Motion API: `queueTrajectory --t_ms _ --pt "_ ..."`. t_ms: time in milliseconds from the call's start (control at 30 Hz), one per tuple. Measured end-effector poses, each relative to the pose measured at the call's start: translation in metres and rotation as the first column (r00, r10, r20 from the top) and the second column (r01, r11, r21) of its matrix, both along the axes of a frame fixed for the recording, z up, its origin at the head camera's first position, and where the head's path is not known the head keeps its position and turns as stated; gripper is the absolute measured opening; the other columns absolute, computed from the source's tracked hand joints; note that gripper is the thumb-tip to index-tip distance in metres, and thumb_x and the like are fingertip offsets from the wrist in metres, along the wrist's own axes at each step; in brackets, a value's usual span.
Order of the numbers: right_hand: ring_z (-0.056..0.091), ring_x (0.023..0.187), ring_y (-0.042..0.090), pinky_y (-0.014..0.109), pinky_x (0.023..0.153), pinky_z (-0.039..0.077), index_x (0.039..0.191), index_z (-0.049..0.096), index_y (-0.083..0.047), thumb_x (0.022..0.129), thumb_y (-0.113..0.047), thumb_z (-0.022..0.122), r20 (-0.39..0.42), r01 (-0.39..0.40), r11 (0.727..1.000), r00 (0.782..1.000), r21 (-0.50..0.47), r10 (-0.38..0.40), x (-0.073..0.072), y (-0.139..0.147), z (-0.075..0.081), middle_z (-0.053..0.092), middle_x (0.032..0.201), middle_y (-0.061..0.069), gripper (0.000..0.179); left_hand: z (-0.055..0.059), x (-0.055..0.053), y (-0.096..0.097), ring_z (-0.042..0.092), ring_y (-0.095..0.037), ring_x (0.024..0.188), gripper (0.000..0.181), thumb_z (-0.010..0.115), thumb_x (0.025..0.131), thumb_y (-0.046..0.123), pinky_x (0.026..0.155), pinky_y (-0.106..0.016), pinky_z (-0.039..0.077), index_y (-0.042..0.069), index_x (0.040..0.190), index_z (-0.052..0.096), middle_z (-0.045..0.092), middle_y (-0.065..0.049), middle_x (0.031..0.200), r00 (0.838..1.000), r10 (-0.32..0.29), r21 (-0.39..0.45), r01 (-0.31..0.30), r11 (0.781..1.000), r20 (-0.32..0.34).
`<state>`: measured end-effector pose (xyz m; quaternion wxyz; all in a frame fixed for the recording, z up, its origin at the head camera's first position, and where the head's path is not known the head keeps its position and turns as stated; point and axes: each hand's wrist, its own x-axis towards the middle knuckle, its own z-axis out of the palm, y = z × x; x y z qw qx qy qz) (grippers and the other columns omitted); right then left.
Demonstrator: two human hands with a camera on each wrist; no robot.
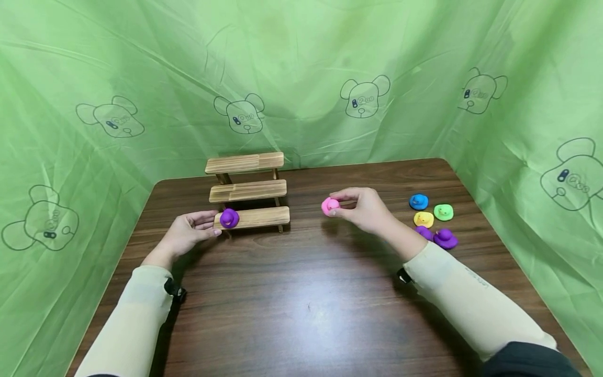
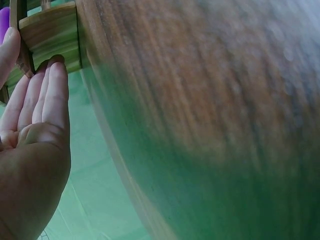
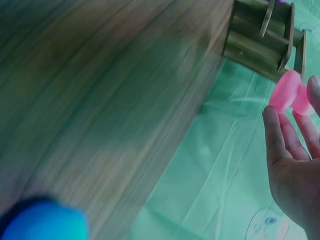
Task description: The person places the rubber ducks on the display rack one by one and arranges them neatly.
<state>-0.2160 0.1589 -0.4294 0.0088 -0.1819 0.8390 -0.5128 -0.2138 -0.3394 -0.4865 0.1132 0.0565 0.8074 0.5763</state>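
My right hand [image 1: 369, 210] pinches a pink rubber duck [image 1: 331, 206] between thumb and fingers, held above the table to the right of a three-step wooden stand [image 1: 248, 190]. In the right wrist view the pink duck [image 3: 286, 92] sits at the fingertips. At the stand's left side, my left hand [image 1: 185, 234] holds the end of the lowest step, thumb on one side and fairly straight fingers on the other. A purple duck [image 1: 229, 218] stands on that step, close to the left fingertips. The left wrist view shows only a sliver of this duck [image 2: 4, 22].
At the table's right lie a blue duck [image 1: 419, 201], a green duck [image 1: 443, 212], a yellow duck [image 1: 423, 219] and two purple ducks [image 1: 445, 239], one partly behind the right forearm. Green curtain [image 1: 301, 78] encloses the brown table [image 1: 282, 303] at the back and sides.
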Motion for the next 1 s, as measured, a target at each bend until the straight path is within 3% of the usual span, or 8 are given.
queueTrajectory --t_ms 300,633,1000 --pt "0.073 0.103 0.022 0.049 0.092 0.062 0.117 0.079 -0.006 0.084 -0.013 0.091 -0.038 -0.067 0.998 0.997 -0.018 0.067 -0.005 -0.039 -0.003 0.076 0.116 0.007 0.036 -0.002 -0.001 -0.002 0.067 -0.008 0.116 0.069 0.086 0.089 0.008 0.094 -0.023 0.058 -0.007 0.148 0.053 0.053 -0.027 0.149 1.0 0.001 0.002 -0.001 1.0 0.003" --pt "0.076 0.095 0.026 0.026 0.081 0.063 0.114 0.079 -0.008 0.083 -0.016 0.093 -0.03 -0.1 0.995 0.995 -0.025 0.099 -0.006 -0.077 -0.008 0.078 0.108 0.002 0.035 0.0 -0.001 -0.001 0.067 -0.01 0.116 0.067 0.087 0.088 0.008 0.093 -0.023 0.058 -0.005 0.146 0.056 0.057 -0.025 0.146 1.0 0.013 0.005 -0.013 1.0 0.005" --pt "0.075 0.093 0.019 0.03 0.084 0.063 0.113 0.08 -0.01 0.082 -0.016 0.094 -0.034 -0.135 0.99 0.99 -0.033 0.134 -0.007 -0.114 -0.012 0.078 0.103 -0.002 0.035 0.0 -0.002 -0.002 0.066 -0.02 0.123 0.069 0.086 0.088 0.008 0.093 -0.024 0.058 -0.005 0.148 0.054 0.056 -0.024 0.148 1.0 0.002 0.008 -0.002 1.0 0.021"
